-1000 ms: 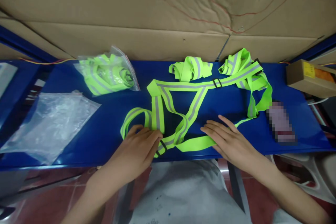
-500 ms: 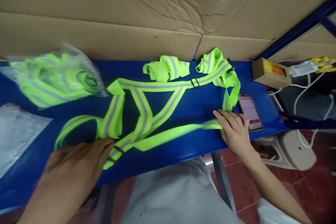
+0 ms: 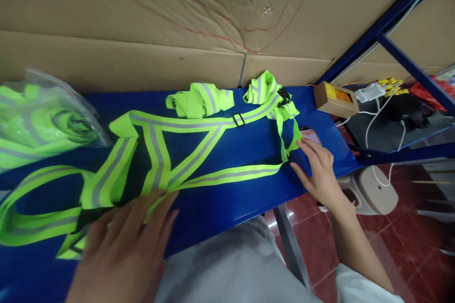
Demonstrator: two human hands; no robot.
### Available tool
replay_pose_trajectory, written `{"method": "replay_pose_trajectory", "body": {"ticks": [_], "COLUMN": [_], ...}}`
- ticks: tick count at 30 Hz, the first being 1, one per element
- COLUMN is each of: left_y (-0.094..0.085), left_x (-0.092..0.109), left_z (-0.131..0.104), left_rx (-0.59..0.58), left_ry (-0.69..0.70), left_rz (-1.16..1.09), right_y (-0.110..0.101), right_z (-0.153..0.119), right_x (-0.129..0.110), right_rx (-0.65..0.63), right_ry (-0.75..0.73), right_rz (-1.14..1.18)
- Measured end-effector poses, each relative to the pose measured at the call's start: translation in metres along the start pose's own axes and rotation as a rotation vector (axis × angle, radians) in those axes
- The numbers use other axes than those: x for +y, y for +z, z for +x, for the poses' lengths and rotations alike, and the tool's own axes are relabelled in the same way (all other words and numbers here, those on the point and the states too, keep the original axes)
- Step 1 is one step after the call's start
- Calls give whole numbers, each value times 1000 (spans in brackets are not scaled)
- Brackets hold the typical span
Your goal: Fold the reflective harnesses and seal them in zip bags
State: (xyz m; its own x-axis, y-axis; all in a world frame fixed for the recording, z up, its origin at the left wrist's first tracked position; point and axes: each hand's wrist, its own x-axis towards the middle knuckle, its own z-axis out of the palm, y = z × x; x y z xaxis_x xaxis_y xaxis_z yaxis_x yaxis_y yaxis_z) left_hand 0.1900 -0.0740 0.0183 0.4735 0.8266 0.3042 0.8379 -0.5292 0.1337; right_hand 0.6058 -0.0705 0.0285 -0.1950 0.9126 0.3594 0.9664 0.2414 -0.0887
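Note:
A neon-yellow reflective strap harness (image 3: 159,156) with grey stripes lies spread out, with a black slider buckle (image 3: 238,120) on its upper strap. My left hand (image 3: 131,236) rests over its lower left straps, fingers stretched out and partly hiding them and a dark buckle. At the right end, my right hand (image 3: 318,173) has its fingers extended and thumb apart, fingertips touching the strap loop. The lower strap (image 3: 231,174) runs between the hands. A black clip (image 3: 284,96) sits at the bunched upper right end. Under my right fingers, a phone (image 3: 313,137) is mostly covered.
Folded reflective straps (image 3: 201,100) lie along the back of the blue table (image 3: 227,203). A clear bag of more straps (image 3: 42,120) is at left. A small cardboard box (image 3: 336,99) stands at back right, near white cables. A beige stool (image 3: 377,189) is below the table.
The view has swung right. My left hand has moved right along the lower straps. The lower strap, twisted before, now lies flatter with its stripe showing. My right hand now covers more of the phone.

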Motion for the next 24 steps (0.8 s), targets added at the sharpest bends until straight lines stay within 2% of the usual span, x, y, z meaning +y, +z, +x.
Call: {"method": "replay_pose_trajectory", "body": {"ticks": [2,5,8,11,15,18,22,24], "left_y": [2,12,21,25,21,16,9,-1], "left_x": [13,17,16,16,13,12,21,24], "left_z": [16,27,27,20,8,0,-8,-13], "left_rx": [36,87,47,9,24,29,-25,-48], "left_ry": [71,117,184,199,134,76,83,98], "left_rz": [95,181,172,119,134,123,44,-7], "right_y": [-4,1,12,21,26,27,28,27], "right_z": [1,3,3,5,11,15,19,21], "right_x": [1,-6,-8,6,31,37,32,28], "right_rx": [11,-65,-151,-101,-1,38,-79,-119], "right_ry": [6,-72,-181,-195,-165,-144,-147,-175], "right_rz": [-2,44,55,-13,-91,-72,49,104]}}
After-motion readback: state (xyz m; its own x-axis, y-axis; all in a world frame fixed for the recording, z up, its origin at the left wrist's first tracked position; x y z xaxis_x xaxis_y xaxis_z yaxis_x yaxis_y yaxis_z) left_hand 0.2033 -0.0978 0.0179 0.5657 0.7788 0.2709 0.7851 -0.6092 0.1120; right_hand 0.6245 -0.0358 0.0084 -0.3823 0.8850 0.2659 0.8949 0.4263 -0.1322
